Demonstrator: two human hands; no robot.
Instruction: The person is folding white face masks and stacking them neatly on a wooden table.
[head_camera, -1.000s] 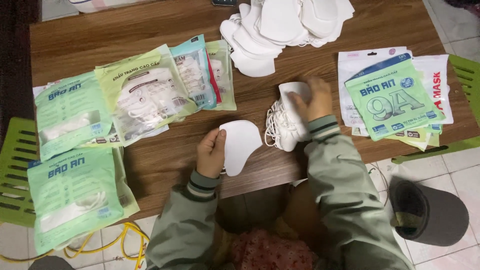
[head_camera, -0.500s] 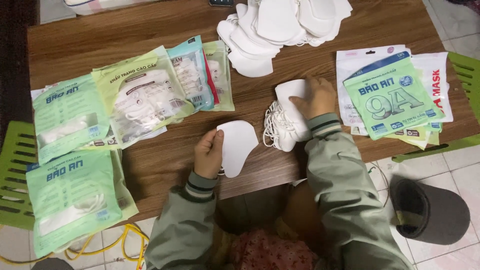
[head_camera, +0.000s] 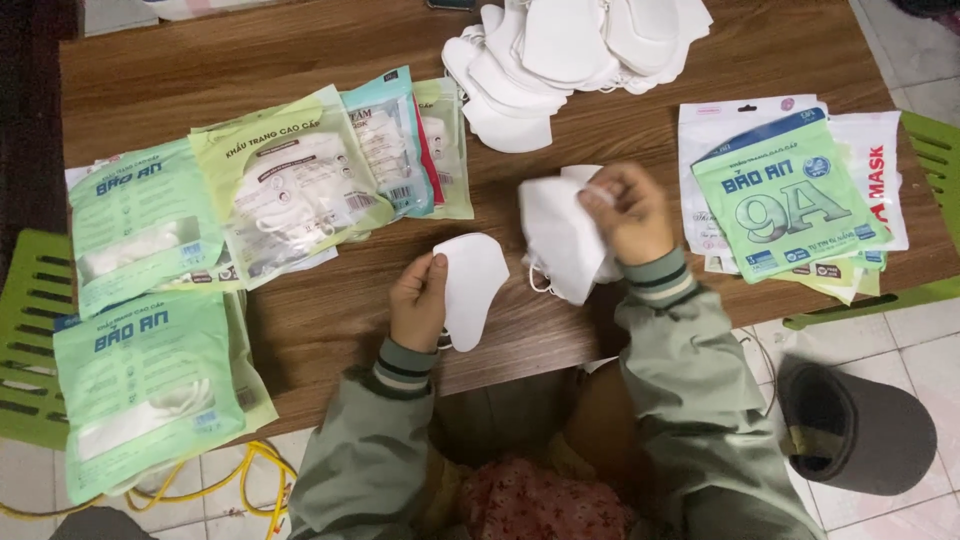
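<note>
My left hand (head_camera: 418, 300) sits just below the middle of the frame, fingers pinched together on the left edge of a single folded white mask (head_camera: 473, 285) that lies flat on the brown wooden table (head_camera: 300, 40). A little to the right and higher, my right hand (head_camera: 630, 212) has its fingers clamped on the top of a small bunch of white masks (head_camera: 560, 238), lifted at an angle so that their ear loops hang at the lower edge, near the table's front rim. The two lots of masks are close together but apart. At the top centre of the frame lies a loose heap of white masks (head_camera: 570, 50). Across the upper left, green and teal packets (head_camera: 300, 185) with masks inside overlap one another, and two more pale green packets (head_camera: 140, 385) lie at the lower left, one hanging over the table edge above a green plastic stool (head_camera: 30, 330). At the right sits a stack of flat pouches (head_camera: 790, 200), a green one on top. In the lower right, on the tiled floor, stands a dark bucket (head_camera: 860, 430).
</note>
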